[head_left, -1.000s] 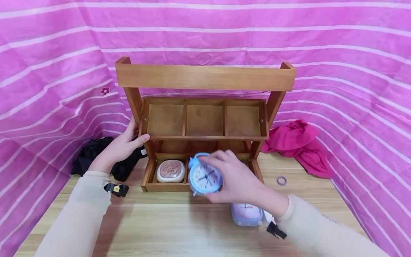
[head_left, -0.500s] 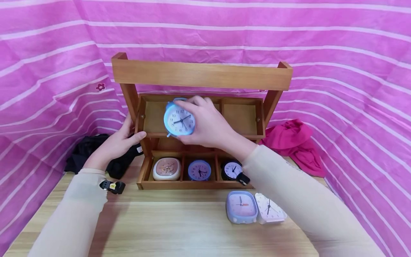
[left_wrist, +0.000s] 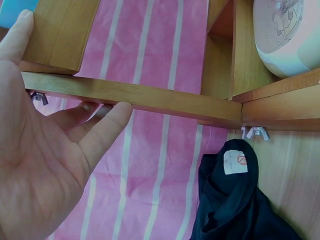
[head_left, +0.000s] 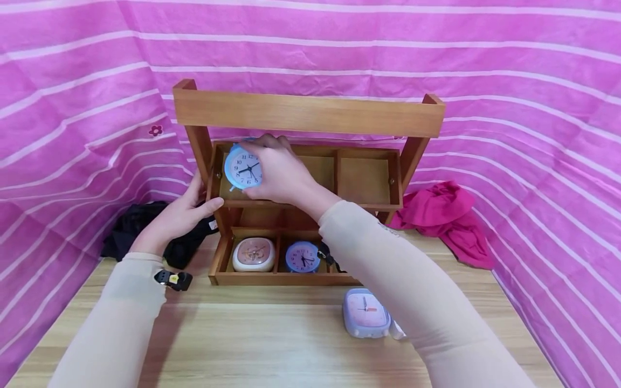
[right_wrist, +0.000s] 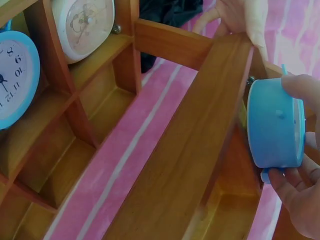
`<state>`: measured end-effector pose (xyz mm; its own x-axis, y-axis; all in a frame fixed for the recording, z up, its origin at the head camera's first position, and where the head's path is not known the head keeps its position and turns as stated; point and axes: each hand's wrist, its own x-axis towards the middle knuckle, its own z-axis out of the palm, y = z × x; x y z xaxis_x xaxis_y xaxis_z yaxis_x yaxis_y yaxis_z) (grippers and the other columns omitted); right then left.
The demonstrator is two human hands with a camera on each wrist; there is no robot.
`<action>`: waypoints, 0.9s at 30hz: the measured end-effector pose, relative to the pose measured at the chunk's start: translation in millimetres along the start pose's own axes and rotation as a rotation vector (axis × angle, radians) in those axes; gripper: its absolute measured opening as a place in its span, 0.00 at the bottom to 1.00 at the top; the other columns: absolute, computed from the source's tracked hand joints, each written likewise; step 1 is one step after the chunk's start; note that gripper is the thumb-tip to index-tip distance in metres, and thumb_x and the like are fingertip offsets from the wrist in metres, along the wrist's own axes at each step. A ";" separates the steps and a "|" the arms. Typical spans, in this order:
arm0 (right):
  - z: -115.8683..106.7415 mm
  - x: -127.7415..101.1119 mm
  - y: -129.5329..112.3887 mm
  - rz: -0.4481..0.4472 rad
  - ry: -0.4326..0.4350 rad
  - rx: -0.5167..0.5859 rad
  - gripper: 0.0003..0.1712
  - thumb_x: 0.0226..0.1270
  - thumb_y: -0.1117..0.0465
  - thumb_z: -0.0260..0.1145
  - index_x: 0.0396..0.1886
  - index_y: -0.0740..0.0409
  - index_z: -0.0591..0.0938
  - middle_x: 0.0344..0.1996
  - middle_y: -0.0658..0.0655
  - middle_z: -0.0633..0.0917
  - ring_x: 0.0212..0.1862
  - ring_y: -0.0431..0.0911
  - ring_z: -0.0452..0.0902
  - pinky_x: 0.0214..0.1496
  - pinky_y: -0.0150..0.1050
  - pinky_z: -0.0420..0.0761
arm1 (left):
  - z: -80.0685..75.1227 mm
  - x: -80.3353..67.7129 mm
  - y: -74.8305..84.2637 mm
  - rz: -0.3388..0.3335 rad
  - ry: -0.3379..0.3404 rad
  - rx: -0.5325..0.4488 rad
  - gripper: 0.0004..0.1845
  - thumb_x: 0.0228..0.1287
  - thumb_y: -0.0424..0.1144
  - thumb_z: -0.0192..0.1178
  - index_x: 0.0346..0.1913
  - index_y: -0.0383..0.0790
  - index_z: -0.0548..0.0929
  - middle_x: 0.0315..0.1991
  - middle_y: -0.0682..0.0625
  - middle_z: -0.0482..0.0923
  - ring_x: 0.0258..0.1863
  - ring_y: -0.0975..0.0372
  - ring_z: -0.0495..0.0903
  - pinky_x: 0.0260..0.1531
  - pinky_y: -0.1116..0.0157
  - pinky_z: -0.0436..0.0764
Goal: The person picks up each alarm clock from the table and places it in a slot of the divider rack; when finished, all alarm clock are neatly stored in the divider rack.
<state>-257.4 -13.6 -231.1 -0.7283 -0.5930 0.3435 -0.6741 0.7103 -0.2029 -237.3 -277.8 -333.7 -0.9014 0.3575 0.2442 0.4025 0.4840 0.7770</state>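
My right hand [head_left: 281, 170] grips a light-blue round alarm clock [head_left: 240, 166] by its edge, in front of the left compartment of the wooden rack's upper tray [head_left: 305, 205]. In the right wrist view the clock [right_wrist: 272, 127] is seen side-on, thumb and fingers around its rim; whether it touches the tray is unclear. My left hand [head_left: 179, 218] holds the rack's left side, thumb at the tray's front corner, other fingers behind the upright [left_wrist: 165, 102]. On the lower tier sit a white clock with a pinkish face [head_left: 254, 254] and a blue-purple round clock [head_left: 303, 257].
A lavender square clock [head_left: 366, 313] stands on the table before the rack, a white clock [head_left: 397, 328] mostly hidden behind my right sleeve. Black cloth [head_left: 131, 223] lies at left, magenta cloth [head_left: 443, 215] at right. A pink striped curtain [head_left: 310, 54] surrounds the table.
My right hand has lifted the light-blue clock from before the lower tier up and leftward to the upper tray's left compartment. My left hand stays on the rack's side.
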 end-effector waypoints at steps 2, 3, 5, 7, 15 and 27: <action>2.5 2.3 -1.3 0.009 -0.010 -0.016 0.55 0.52 0.41 0.83 0.79 0.45 0.70 0.70 0.54 0.74 0.66 0.47 0.67 0.64 0.34 0.74 | 1.3 0.0 0.0 -0.009 -0.005 -0.003 0.53 0.79 0.41 0.59 0.82 0.73 0.28 0.83 0.37 0.46 0.77 0.37 0.58 0.72 0.33 0.59; 3.8 3.5 -2.1 0.010 -0.016 -0.031 0.55 0.52 0.40 0.83 0.80 0.45 0.70 0.69 0.53 0.74 0.66 0.47 0.67 0.65 0.35 0.73 | 1.3 0.0 0.0 -0.007 -0.008 -0.003 0.53 0.79 0.41 0.59 0.82 0.73 0.28 0.83 0.36 0.47 0.76 0.36 0.58 0.71 0.32 0.59; 6.3 6.0 -4.4 0.008 -0.020 -0.063 0.55 0.53 0.38 0.82 0.80 0.44 0.70 0.70 0.53 0.74 0.66 0.46 0.68 0.68 0.36 0.71 | 0.3 -0.5 0.1 -0.015 -0.005 0.004 0.53 0.79 0.42 0.59 0.82 0.74 0.27 0.82 0.35 0.49 0.76 0.35 0.60 0.70 0.32 0.60; 8.4 8.4 -7.3 0.001 -0.025 -0.093 0.55 0.53 0.36 0.81 0.80 0.42 0.69 0.70 0.52 0.73 0.68 0.47 0.67 0.72 0.40 0.69 | -1.5 -0.8 -0.1 -0.022 0.001 0.013 0.53 0.79 0.42 0.59 0.82 0.75 0.27 0.82 0.34 0.50 0.75 0.34 0.60 0.70 0.31 0.61; 15.9 5.6 -10.7 0.019 -0.048 -0.142 0.56 0.51 0.33 0.81 0.80 0.36 0.68 0.73 0.49 0.71 0.71 0.48 0.63 0.72 0.49 0.70 | 0.7 2.7 -3.3 -0.008 -0.004 -0.009 0.54 0.77 0.39 0.60 0.82 0.76 0.29 0.84 0.41 0.47 0.78 0.37 0.57 0.71 0.33 0.61; 24.3 2.5 -6.3 0.031 -0.063 -0.145 0.56 0.52 0.31 0.78 0.81 0.36 0.68 0.72 0.50 0.71 0.70 0.48 0.63 0.70 0.50 0.69 | 1.1 0.8 -1.4 -0.020 -0.007 -0.031 0.54 0.78 0.39 0.60 0.82 0.75 0.29 0.83 0.38 0.48 0.77 0.38 0.58 0.72 0.34 0.60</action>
<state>-258.0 -28.7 -251.3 -0.7581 -0.5891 0.2798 -0.6293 0.7734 -0.0769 -238.4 -277.4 -335.2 -0.9082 0.3531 0.2246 0.3789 0.4659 0.7996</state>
